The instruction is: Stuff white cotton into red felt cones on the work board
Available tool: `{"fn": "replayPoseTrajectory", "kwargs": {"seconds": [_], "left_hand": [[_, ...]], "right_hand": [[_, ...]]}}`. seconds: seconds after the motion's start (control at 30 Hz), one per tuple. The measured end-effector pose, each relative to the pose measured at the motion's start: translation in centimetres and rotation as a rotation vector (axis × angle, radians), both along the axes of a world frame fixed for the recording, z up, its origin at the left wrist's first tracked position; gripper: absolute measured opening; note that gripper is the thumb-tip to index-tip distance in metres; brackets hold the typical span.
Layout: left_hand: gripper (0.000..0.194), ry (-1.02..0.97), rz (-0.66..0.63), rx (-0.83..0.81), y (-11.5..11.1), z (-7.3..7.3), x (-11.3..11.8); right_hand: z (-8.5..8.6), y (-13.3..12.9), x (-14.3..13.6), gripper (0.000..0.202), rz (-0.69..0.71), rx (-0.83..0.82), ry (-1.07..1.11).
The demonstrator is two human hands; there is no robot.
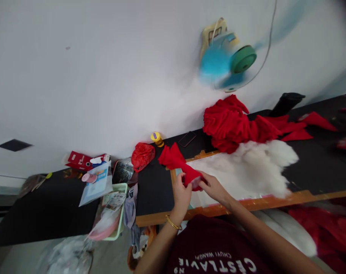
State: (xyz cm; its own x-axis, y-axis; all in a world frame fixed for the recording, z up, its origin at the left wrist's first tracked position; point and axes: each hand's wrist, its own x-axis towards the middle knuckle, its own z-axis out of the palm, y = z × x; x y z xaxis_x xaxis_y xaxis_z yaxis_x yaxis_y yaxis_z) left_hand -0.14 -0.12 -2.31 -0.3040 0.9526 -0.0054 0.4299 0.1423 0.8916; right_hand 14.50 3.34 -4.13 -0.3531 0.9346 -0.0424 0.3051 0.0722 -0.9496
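Observation:
Both hands hold a red fabric piece above the near left part of the table. Its open end faces me, and something whitish shows inside. My left hand, with a gold bangle at the wrist, grips the left edge of the opening. On the opposite edge my right hand pinches the fabric. The far end of the piece spreads into pointed red parts. To the right of my hands lies a heap of white stuffing on a pale sheet.
A red fabric pile lies behind the stuffing, near a black cylindrical object. A phone, a yellow-lidded jar and a red plastic bag sit at the back. Left stands a green-rimmed basket. A blue fan hangs on the wall.

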Motion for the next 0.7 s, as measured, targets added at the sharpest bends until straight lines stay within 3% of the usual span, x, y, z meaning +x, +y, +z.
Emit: {"fn": "replayPoseTrajectory", "kwargs": {"seconds": [0.2, 0.4, 0.5, 0.57, 0.7], "left_hand": [[0.018, 0.039, -0.088, 0.071, -0.3, -0.1, 0.4], [0.028, -0.033, -0.083, 0.080, -0.5, -0.5, -0.7], [0.044, -0.251, -0.143, 0.081, -0.6, -0.4, -1.2], [0.056, -0.508, -0.074, 0.057, -0.6, -0.3, -1.4], [0.051, -0.940, 0.071, -0.164, 0.1, -0.3, -1.2]], "right_hand": [[-0.8, -0.4, -0.9, 0.032, -0.163, 0.058, 0.017], [-1.7, 0.1, 0.6, 0.055, -0.231, 0.086, -0.116], [-1.7, 0.1, 1.0, 0.064, -0.174, 0.130, -0.075], [-1.7, -0.1, 1.0, 0.065, -0.171, 0.168, -0.037], [-2.1, -1.0, 0.4, 0.068, -0.124, 0.227, -0.009]]}}
